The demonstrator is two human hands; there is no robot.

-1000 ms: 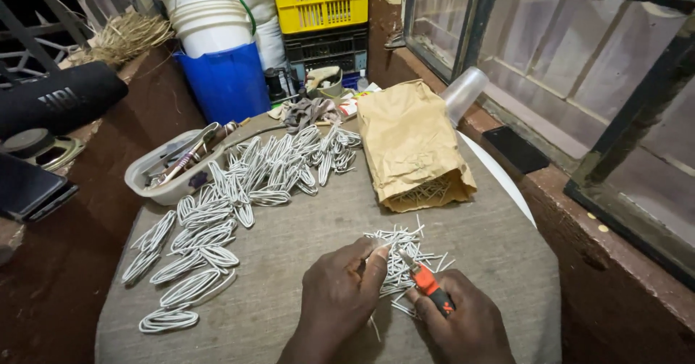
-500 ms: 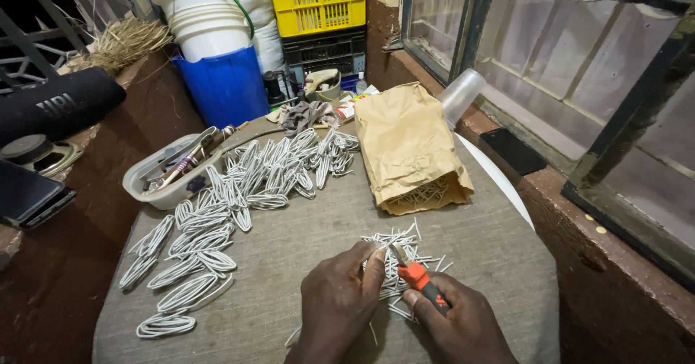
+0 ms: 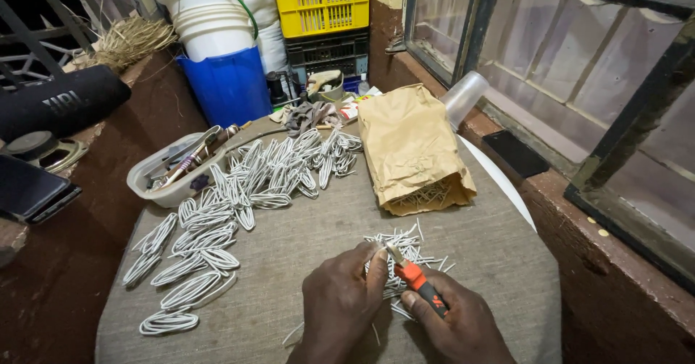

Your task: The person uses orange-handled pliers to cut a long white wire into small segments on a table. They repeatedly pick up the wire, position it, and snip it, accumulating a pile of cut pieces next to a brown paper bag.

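1. Head view, from above: a round table under coarse grey-brown cloth [image 3: 289, 262] carries everything, and both hands work at its near edge.
2. Beyond the right hand, up and slightly right, lies a crumpled brown paper bag [image 3: 409, 147], its open mouth facing the hands and showing more white pieces inside.
3. Far to the left of the left hand, rows of oval white wire loops [image 3: 217, 212] fan away toward a white plastic tub of tools [image 3: 148, 183].
4. Just ahead of both hands, touching the fingertips, sits a loose heap of short white wire pieces [image 3: 409, 252].
5. Left hand [image 3: 340, 302] pinches one white piece at the heap's near-left edge.
6. Right hand [image 3: 460, 324] is closed around an orange-and-black-handled cutter [image 3: 420, 284], its long axis running up-left, tip meeting the left fingertips. The hands sit close together.
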